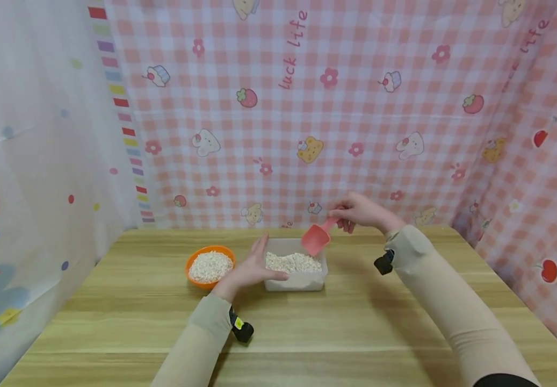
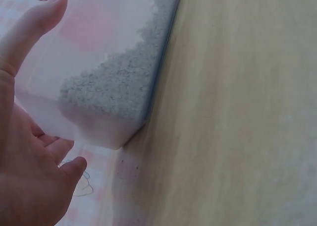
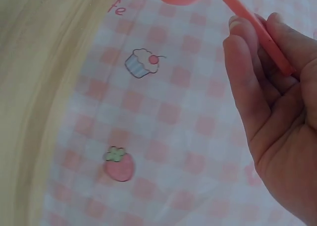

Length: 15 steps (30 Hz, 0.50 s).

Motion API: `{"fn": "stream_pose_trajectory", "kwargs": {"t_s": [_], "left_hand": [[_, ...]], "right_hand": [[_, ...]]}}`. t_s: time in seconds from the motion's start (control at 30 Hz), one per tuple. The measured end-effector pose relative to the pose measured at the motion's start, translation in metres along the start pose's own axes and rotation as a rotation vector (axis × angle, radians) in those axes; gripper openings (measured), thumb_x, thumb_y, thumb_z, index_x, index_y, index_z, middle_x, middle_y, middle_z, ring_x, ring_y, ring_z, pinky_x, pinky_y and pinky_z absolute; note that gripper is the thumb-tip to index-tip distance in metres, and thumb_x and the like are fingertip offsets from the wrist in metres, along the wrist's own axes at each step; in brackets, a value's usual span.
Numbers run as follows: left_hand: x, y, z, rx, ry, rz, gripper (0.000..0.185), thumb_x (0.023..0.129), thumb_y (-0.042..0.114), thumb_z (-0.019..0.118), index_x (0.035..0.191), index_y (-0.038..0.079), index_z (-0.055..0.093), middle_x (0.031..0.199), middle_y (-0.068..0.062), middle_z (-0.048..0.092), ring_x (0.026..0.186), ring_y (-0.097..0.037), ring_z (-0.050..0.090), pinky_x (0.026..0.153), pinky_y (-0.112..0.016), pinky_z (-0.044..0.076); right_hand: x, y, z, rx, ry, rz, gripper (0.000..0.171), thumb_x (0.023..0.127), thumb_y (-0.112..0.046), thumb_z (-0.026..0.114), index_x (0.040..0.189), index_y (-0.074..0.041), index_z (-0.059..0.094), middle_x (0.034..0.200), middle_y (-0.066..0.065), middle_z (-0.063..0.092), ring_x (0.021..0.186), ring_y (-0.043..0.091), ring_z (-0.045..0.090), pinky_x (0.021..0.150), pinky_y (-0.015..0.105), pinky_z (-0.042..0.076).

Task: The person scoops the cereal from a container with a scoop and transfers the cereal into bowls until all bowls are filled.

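A translucent plastic box [image 1: 294,282] stands on the table, holding pale flakes like oats [image 1: 294,263]. My left hand [image 1: 251,267] grips its left end, the thumb along the near side and the fingers around the far part. In the left wrist view, flakes [image 2: 114,82] show through the box wall [image 2: 94,127]. My right hand [image 1: 360,209] pinches the handle of a pink scoop [image 1: 315,240] between thumb and fingers. The scoop's bowl hangs tilted over the right part of the box; I see no flakes in it. In the right wrist view the handle [image 3: 257,30] lies across the fingers.
An orange bowl [image 1: 189,274] full of similar pale flakes stands left of the box, just beyond my left wrist. The wooden table [image 1: 336,338] meets a pink checked cloth [image 1: 278,183] at its back edge. Pale cloth [image 1: 41,161] hangs along the left side.
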<state>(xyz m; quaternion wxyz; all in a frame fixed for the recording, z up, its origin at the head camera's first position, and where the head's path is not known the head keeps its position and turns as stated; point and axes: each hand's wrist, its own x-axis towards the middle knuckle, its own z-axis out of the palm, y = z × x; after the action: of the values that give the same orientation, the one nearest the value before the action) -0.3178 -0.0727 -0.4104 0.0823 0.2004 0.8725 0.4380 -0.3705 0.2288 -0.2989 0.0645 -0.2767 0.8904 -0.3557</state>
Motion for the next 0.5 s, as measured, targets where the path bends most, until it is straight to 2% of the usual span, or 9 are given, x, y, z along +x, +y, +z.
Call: {"fn": "stream_pose_trajectory", "kwargs": {"t_s": [0.1, 0.3, 0.5], "left_hand": [[0.0, -0.002, 0.001, 0.003, 0.003, -0.003, 0.123, 0.073, 0.04, 0.084, 0.156, 0.011, -0.003, 0.161, -0.014, -0.005, 0.146, -0.031, 0.003, 0.114, -0.052, 0.014], [0.002, -0.005, 0.001, -0.004, 0.016, -0.007, 0.122, 0.073, 0.041, 0.083, 0.157, 0.012, -0.001, 0.161, -0.015, -0.003, 0.146, -0.031, 0.005, 0.114, -0.053, 0.016], [0.003, -0.004, 0.002, 0.004, 0.016, -0.001, 0.122, 0.073, 0.042, 0.083, 0.157, 0.012, -0.001, 0.161, -0.014, -0.001, 0.146, -0.03, 0.006, 0.114, -0.052, 0.016]], "right_hand": [[0.004, -0.009, 0.002, -0.081, -0.029, -0.016, 0.019, 0.098, -0.013, 0.058, 0.093, -0.001, 0.071, 0.065, 0.009, 0.062, 0.054, 0.019, 0.059, 0.052, 0.035, 0.054], [0.012, -0.028, 0.007, -0.279, -0.088, -0.081, 0.021, 0.098, -0.015, 0.058, 0.085, -0.006, 0.07, 0.06, 0.003, 0.058, 0.05, 0.015, 0.056, 0.049, 0.031, 0.052], [0.017, -0.037, 0.014, -0.346, -0.155, -0.058, 0.017, 0.097, -0.011, 0.058, 0.095, -0.005, 0.074, 0.062, 0.004, 0.061, 0.05, 0.014, 0.055, 0.049, 0.029, 0.051]]}}
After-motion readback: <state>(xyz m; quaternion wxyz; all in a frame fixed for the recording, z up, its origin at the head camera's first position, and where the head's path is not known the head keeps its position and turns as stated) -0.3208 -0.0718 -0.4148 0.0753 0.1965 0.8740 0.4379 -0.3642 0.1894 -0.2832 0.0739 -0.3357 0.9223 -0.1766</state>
